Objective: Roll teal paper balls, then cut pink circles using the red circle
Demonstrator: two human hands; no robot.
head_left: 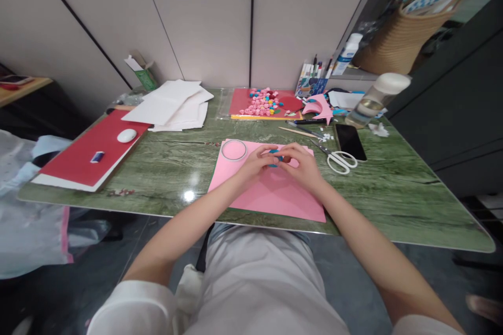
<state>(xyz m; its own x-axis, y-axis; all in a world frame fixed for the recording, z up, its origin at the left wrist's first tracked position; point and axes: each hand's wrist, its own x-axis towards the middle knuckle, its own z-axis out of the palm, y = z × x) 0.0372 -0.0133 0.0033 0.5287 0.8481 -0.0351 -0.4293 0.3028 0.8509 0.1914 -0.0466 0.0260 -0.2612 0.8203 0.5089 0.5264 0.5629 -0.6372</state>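
Above a pink sheet (pixel 271 191), my left hand (pixel 259 161) and my right hand (pixel 299 163) meet at the fingertips. Between them they pinch a small blue piece (pixel 274 158), which looks like paper. The fingers partly cover it, so its full shape is hidden. Left of my hands, a round ring with a clear or pink middle (pixel 234 150) lies on the sheet's upper corner. White-handled scissors (pixel 341 161) rest on the table right of my right hand, with small white bits (pixel 325 137) behind them.
Behind my hands, small pink, blue and yellow pieces (pixel 262 102) lie on red paper. To the right are a phone (pixel 351 142), a bottle (pixel 375 102) and pink paper scraps (pixel 319 108). White sheets (pixel 173 104) and a red sheet (pixel 84 146) with a mouse (pixel 127 136) occupy the left.
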